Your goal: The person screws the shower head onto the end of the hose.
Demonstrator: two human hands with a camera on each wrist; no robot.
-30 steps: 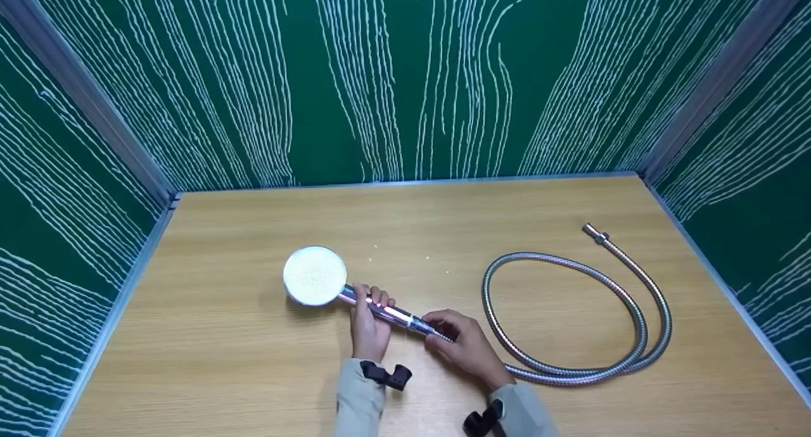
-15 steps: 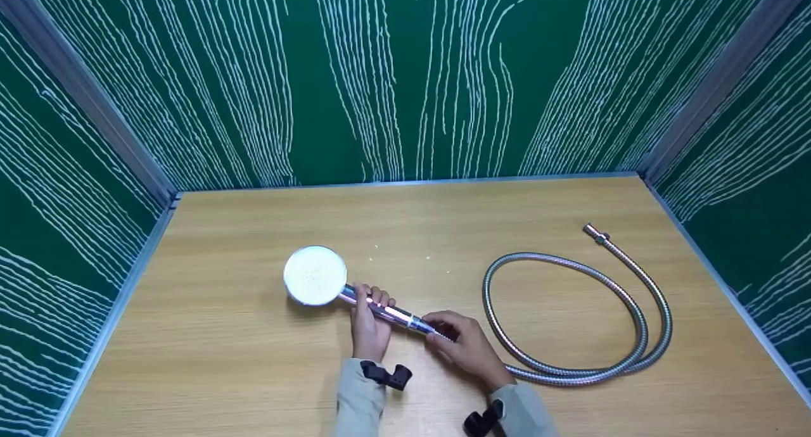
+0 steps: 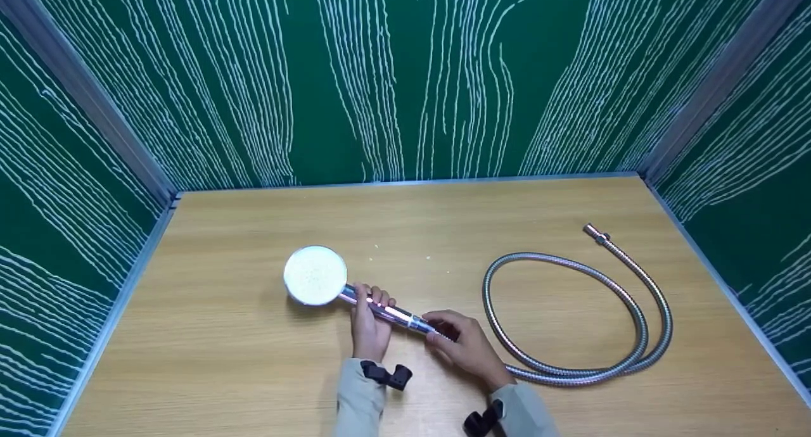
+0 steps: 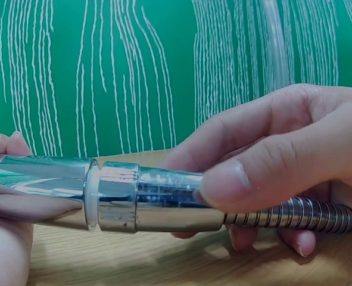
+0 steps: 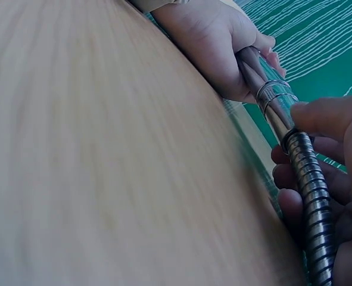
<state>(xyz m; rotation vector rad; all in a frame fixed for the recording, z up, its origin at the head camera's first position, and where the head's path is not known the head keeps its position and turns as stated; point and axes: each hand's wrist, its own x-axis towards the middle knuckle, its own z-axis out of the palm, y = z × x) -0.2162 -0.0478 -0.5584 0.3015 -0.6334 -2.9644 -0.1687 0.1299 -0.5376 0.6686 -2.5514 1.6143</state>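
Little shifts: right of the shower head (image 3: 315,276), your left hand (image 3: 370,326) grips its handle (image 3: 398,314), your right hand (image 3: 467,348) pinches the hose collar (image 4: 170,215); work stays where they meet.

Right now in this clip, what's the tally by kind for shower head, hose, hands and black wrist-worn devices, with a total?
Shower head: 1
Metal hose: 1
Hands: 2 (left hand, right hand)
Black wrist-worn devices: 2 (left device, right device)
Total: 6
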